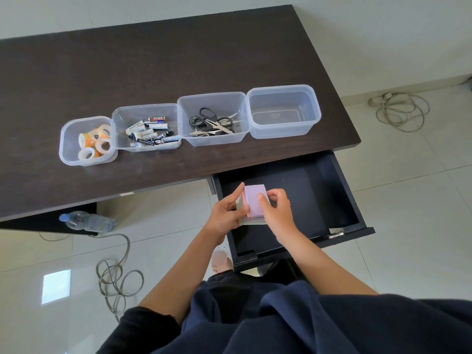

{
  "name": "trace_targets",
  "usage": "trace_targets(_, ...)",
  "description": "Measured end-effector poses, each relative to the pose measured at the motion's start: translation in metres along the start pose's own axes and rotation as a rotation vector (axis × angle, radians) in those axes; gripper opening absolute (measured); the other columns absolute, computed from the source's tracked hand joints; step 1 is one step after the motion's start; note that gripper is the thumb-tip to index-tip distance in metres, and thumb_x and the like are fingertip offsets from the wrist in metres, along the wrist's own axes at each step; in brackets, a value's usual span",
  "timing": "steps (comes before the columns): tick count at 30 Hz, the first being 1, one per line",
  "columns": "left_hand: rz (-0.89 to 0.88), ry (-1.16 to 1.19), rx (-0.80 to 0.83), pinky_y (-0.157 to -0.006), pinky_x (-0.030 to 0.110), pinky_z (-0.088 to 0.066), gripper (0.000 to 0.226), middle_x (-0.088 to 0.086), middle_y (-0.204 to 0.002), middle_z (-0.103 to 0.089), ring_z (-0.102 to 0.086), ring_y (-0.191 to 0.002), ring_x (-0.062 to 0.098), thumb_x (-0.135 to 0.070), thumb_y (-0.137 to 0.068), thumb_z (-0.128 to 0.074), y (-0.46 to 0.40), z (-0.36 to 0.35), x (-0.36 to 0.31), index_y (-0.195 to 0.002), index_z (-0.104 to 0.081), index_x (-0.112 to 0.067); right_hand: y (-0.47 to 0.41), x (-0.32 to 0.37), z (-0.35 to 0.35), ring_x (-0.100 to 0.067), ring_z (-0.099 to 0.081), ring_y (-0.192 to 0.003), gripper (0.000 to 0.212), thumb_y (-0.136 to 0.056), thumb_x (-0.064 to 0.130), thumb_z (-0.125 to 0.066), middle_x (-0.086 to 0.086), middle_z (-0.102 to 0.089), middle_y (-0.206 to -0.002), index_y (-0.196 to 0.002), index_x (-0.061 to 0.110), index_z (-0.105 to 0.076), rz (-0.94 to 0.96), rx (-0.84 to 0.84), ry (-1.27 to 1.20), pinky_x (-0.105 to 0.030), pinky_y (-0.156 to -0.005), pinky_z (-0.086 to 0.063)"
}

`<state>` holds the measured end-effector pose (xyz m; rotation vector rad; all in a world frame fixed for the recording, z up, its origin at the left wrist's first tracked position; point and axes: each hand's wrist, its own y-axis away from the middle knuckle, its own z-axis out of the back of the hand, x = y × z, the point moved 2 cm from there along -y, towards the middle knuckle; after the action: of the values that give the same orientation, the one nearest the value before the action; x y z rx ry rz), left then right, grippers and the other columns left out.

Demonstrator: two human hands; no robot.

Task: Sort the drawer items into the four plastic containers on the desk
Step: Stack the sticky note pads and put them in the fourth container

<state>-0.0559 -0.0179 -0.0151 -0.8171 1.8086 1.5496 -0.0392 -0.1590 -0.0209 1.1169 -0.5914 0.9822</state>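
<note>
Your left hand (228, 213) and right hand (274, 211) both grip a stack of sticky-note pads (252, 203), lilac pad on top, held over the open drawer (332, 198) at its left end, fingers curled round the stack's sides. Head view only: tape rolls (94, 144), batteries (150, 134) and scissors (212, 122) already fill three containers, and the empty container (283, 111) at the right end of the desk (153, 60) looks like the pads' home. Likely light, soft-edged and loose, so pinch opposite sides and squeeze so the pads don't slide apart.
</note>
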Motion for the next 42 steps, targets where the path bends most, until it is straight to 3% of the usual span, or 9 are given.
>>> trace_targets(4,-0.017,-0.016,0.006,-0.072,0.031,-0.050,0.071,0.006,-0.105,-0.065,-0.059,-0.090,0.020,-0.011,-0.091,-0.062,0.002,0.003,0.003,-0.145,-0.028,-0.041,0.007,-0.002,-0.008,-0.018,-0.050,-0.114,0.040,-0.099,0.036,-0.040,0.000,-0.043,-0.135,-0.137,0.029,-0.028,-0.057,0.140,-0.119,-0.027,-0.083,-0.051)
trace_targets(7,0.005,-0.026,0.006,-0.077,0.029,-0.051,0.066,0.008,-0.118,-0.061,-0.058,-0.104,0.024,-0.015,-0.093,-0.059,0.005,0.005,0.007,-0.146,-0.028,-0.038,0.009,-0.004,-0.012,-0.017,-0.048,-0.117,0.045,-0.101,0.035,-0.035,-0.001,-0.043,-0.139,-0.146,0.029,-0.028,-0.056,0.150,-0.099,-0.023,-0.083,-0.045)
trace_targets(10,0.004,-0.049,0.015,-0.077,0.026,-0.052,0.059,0.006,-0.120,-0.060,-0.056,-0.109,0.025,-0.016,-0.095,-0.056,0.007,0.005,0.009,-0.145,-0.032,-0.037,0.010,-0.005,-0.015,-0.016,-0.049,-0.114,0.045,-0.102,0.036,-0.034,-0.003,-0.044,-0.141,-0.146,0.028,-0.028,-0.051,0.152,-0.098,-0.016,-0.074,-0.043)
trace_targets(18,-0.045,-0.123,0.023,-0.069,0.021,-0.050,0.059,-0.001,-0.105,-0.057,-0.055,-0.095,0.017,-0.017,-0.096,-0.053,0.010,0.005,0.004,-0.147,-0.030,-0.035,0.011,-0.002,-0.016,-0.016,-0.050,-0.113,0.046,-0.101,0.036,-0.037,-0.004,-0.045,-0.139,-0.146,0.031,-0.029,-0.032,0.156,-0.103,-0.013,-0.072,-0.043)
trace_targets(22,-0.035,-0.077,0.008,-0.075,0.022,-0.050,0.057,-0.005,-0.108,-0.060,-0.058,-0.106,0.019,-0.028,-0.095,-0.055,0.012,0.004,-0.003,-0.145,-0.030,-0.039,0.010,0.005,-0.014,-0.017,-0.053,-0.117,0.045,-0.100,0.035,-0.041,-0.001,-0.049,-0.136,-0.144,0.030,-0.034,-0.014,0.159,-0.136,-0.021,-0.084,-0.046)
trace_targets(25,-0.058,-0.081,0.003,-0.073,0.018,-0.052,0.065,-0.001,-0.109,-0.061,-0.061,-0.104,0.016,-0.029,-0.092,-0.060,0.010,0.005,-0.008,-0.147,-0.027,-0.037,0.008,0.012,-0.010,-0.016,-0.054,-0.117,0.047,-0.098,0.034,-0.045,0.001,-0.051,-0.134,-0.144,0.028,-0.035,0.015,0.172,-0.144,-0.022,-0.087,-0.047)
trace_targets(31,-0.066,-0.121,0.005,-0.070,0.018,-0.052,0.075,0.014,-0.121,-0.056,-0.060,-0.104,0.018,-0.026,-0.092,-0.061,0.007,0.004,-0.017,-0.151,-0.015,-0.034,0.008,0.023,-0.006,-0.014,-0.053,-0.114,0.046,-0.100,0.033,-0.041,0.000,-0.046,-0.131,-0.145,0.025,-0.034,0.056,0.191,-0.105,-0.013,-0.073,-0.045)
trace_targets(39,-0.069,-0.191,0.043,-0.092,0.031,-0.051,0.071,0.005,-0.133,-0.054,-0.058,-0.114,0.020,-0.025,-0.094,-0.057,0.008,0.006,-0.015,-0.151,-0.016,-0.034,0.013,0.018,-0.010,-0.015,-0.053,-0.115,0.043,-0.098,0.038,-0.044,0.000,-0.047,-0.134,-0.139,0.026,-0.042,0.009,0.146,-0.125,-0.013,-0.073,-0.046)
trace_targets(42,-0.058,-0.232,0.062,-0.091,0.030,-0.049,0.070,0.005,-0.138,-0.049,-0.054,-0.119,0.023,-0.025,-0.096,-0.053,0.011,0.006,-0.015,-0.152,-0.012,-0.033,0.015,0.016,-0.013,-0.016,-0.053,-0.115,0.043,-0.099,0.038,-0.043,-0.002,-0.047,-0.135,-0.139,0.026,-0.042,-0.007,0.153,-0.119,-0.012,-0.072,-0.045)
